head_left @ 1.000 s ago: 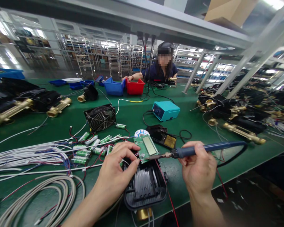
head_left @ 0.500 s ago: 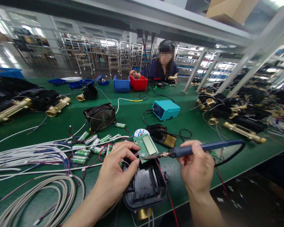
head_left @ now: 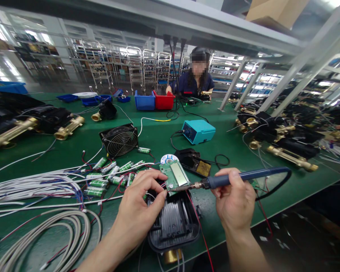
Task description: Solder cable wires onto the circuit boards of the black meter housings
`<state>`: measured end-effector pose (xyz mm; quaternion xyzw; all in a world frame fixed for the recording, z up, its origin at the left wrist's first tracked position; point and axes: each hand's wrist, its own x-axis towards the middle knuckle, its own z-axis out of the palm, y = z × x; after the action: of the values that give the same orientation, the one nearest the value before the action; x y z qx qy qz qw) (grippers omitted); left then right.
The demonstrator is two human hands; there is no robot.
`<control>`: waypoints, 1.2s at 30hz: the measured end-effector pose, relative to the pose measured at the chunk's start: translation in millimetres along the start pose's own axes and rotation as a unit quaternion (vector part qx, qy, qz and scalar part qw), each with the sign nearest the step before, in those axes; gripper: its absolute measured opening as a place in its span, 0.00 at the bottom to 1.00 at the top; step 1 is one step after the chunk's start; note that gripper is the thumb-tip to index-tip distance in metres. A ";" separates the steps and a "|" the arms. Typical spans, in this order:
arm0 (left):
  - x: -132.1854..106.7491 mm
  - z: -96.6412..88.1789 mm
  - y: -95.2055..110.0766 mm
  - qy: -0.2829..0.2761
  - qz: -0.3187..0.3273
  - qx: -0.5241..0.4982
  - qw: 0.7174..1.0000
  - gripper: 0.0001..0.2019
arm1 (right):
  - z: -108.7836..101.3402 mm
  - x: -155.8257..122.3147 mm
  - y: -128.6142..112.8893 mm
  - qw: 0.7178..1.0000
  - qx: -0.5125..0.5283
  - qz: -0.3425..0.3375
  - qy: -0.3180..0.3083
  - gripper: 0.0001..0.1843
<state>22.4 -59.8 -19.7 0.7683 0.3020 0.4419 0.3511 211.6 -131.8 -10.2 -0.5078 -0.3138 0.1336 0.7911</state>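
My right hand (head_left: 236, 200) is closed around the blue handle of a soldering iron (head_left: 225, 180). The iron points left, its tip at the lower edge of a green circuit board (head_left: 166, 170) with a grey display (head_left: 179, 173). At the board's lower left corner, my left hand (head_left: 143, 200) pinches a thin wire, mostly hidden by the fingertips; the index fingertip touches the board's left edge. Below the board lies an open black housing (head_left: 175, 223) with a brass fitting (head_left: 172, 257) at its near end. A solder reel (head_left: 169, 158) sits behind the board.
Green-wrapped batteries (head_left: 98, 183) and white cables (head_left: 45, 187) spread on the left, with a coiled grey cable (head_left: 70, 219) nearer. Behind stand a fan (head_left: 120, 139), an iron stand (head_left: 187, 156) and a turquoise soldering station (head_left: 198, 132). A co-worker (head_left: 198, 79) sits opposite, beyond blue and red bins (head_left: 164, 102).
The co-worker's hand has drawn back from the red bin, and the bins have shifted slightly. My hands, the iron and the board look almost unmoved.
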 end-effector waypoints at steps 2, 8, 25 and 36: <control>-0.1 -0.2 0.0 0.000 0.002 0.001 1.000 0.08 | 1.5 0.2 -1.7 1.000 0.010 -0.001 0.013 0.21; 1.5 0.6 -0.5 0.003 0.011 0.002 1.000 0.08 | 3.7 1.1 -9.5 0.995 0.055 -0.025 0.079 0.20; 0.7 1.7 -3.2 0.000 0.037 0.025 0.999 0.08 | 7.3 -1.8 21.0 0.935 -0.094 -0.066 -0.336 0.24; 5.6 -40.9 -6.6 -0.071 -0.045 0.033 0.996 0.02 | 6.7 -4.1 23.1 0.930 -0.091 -0.021 -0.357 0.24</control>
<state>-12.7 -40.5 -7.6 0.7943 0.3248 0.3603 0.3658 206.7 -118.8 -30.2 -0.4896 -0.5966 0.2603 0.5802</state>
